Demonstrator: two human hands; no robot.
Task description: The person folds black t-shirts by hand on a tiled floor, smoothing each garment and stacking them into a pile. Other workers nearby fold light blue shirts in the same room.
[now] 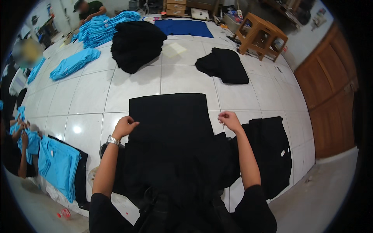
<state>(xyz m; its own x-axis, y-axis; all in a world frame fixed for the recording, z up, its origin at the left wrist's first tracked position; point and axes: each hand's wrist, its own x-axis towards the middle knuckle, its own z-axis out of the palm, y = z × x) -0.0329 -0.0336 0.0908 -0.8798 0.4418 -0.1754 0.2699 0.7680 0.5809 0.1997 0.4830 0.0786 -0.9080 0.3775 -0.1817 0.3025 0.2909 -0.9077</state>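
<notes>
Before me on the tiled floor lies a black cloth [169,116], its far part smooth and rectangular with straight edges. Its near part is rumpled and merges with the black clothing on my lap, so where it ends is hard to see. My left hand [126,126], with a metal watch on its wrist, is over the cloth's left edge, fingers bent and a little apart. Off the right edge hovers my right hand [230,120], fingers loosely curled, thumb apart, with nothing visible in it. Beside my right forearm rests a stack of folded black garments [268,151].
Farther off are a black garment pile [138,44], a folded black stack [225,66], blue garments [75,63] and a dark blue cloth [182,28]. Brown plastic stools [262,33] stand near a wooden door [330,89]. A person's arm [24,153] handles blue cloth at left, beside a blue stack [58,165].
</notes>
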